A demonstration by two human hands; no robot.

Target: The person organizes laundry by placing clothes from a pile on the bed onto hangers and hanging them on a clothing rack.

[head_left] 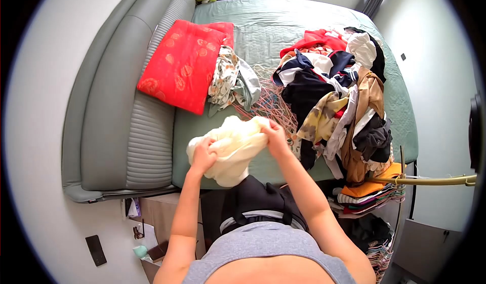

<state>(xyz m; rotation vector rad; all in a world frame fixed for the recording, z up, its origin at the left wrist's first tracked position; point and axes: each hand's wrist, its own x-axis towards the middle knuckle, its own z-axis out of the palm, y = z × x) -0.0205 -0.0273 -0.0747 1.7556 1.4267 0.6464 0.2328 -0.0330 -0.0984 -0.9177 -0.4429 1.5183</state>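
Gray top (268, 243) nearest, left hand (204, 155) and right hand (274, 134) both gripping cream cloth (230, 150) over near bed (195, 127) edge, hangers (268, 102) beyond, red pillow (179, 66) left, clothes pile (336, 96) right.

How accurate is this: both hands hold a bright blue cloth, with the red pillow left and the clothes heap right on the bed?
Only the colour is wrong: the head view shows a pale cream cloth. The left hand and right hand hold it, with the red pillow left and the clothes heap right on the bed.
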